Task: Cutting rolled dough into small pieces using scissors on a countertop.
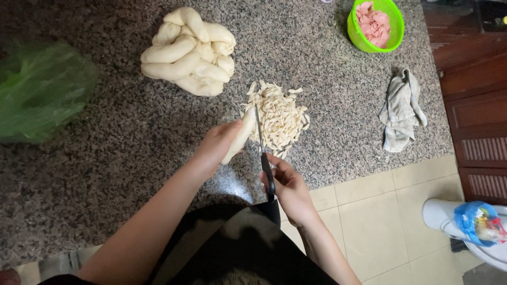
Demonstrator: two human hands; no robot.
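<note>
My left hand [216,145] grips a pale dough rope [240,136], its tip pointing toward a heap of small cut dough pieces [280,117] on the speckled granite counter [105,158]. My right hand [288,187] holds black-handled scissors [262,150], whose blades rise beside the rope's end over the near side of the heap. A pile of thick dough ropes [187,53] lies farther back on the counter.
A green plastic bag [39,89] sits at the left. A green basket [375,24] with pink slices stands at the back right, a crumpled grey cloth [402,108] near the counter's right edge. Tiled floor [391,221], a wooden cabinet [475,105] and a white container [443,216] lie right.
</note>
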